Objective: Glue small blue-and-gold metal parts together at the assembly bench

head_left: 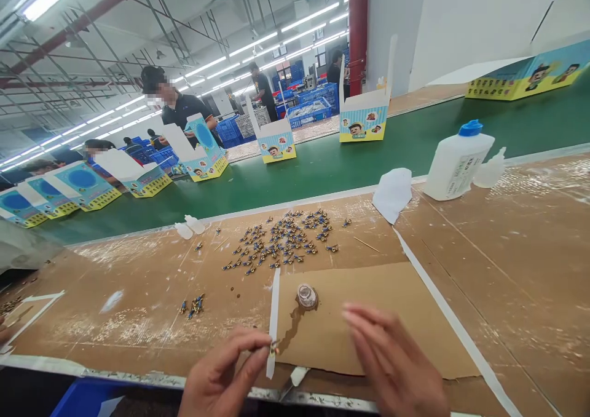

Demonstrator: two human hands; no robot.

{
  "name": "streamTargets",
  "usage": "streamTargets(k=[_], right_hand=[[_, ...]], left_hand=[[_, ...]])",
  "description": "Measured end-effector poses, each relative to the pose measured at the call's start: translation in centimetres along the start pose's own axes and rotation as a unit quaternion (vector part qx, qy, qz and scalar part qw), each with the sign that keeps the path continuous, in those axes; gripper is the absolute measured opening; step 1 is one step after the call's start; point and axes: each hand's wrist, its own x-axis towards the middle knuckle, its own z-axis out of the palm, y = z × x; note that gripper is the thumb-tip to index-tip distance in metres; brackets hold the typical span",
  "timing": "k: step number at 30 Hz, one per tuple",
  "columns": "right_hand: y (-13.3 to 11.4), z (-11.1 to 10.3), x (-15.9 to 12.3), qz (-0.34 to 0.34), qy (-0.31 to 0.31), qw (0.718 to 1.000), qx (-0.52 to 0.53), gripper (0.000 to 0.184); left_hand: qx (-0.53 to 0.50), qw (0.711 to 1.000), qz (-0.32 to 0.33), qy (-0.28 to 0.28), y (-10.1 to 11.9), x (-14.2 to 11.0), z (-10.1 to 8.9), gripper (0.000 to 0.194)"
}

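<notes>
Left hand (225, 371) pinches a tiny piece (273, 349), likely for fine control; right hand (399, 365) hovers loosely open. Stained cardboard (391, 291) under the small cup (306, 295) probably shields the counter (520, 251).

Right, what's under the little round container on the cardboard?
A dark stain shows on the cardboard around the container and trails toward the left hand; what lies directly beneath is covered.

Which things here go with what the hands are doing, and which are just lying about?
Likely in use:
- small piece, in the left hand
- figures
- cup
- cardboard

Probably just lying about:
- big bottle
- white sheet
- stick
</notes>
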Motion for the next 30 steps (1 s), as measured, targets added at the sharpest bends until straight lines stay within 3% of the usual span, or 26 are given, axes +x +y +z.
streamTargets(k=[3,6,12,19,30], right_hand=[[2.7,0.1,1.0,0.022,0.029,0.999,-0.033,0.025],[3.7,0.8,1.2,0.019,0.03,0.999,-0.041,0.022],[3.4,1.1,1.1,0.011,0.022,0.999,-0.043,0.025],[3.3,0.9,0.9,0.029,0.017,0.999,-0.026,0.026],[3.1,0.9,1.0,0.047,0.018,0.998,-0.031,0.024]], left_hand=[[0.048,0.998,0.031,-0.036,0.1,2.2,-0.2,0.01],[0.107,0.988,0.079,-0.079,-0.2,4.0,0.0,0.01],[0.235,0.951,0.166,-0.115,-0.9,5.7,0.3,0.011],[0.339,0.889,0.288,-0.103,-0.3,6.8,1.5,0.012],[0.391,0.845,0.341,-0.133,0.9,8.4,4.3,0.013]])
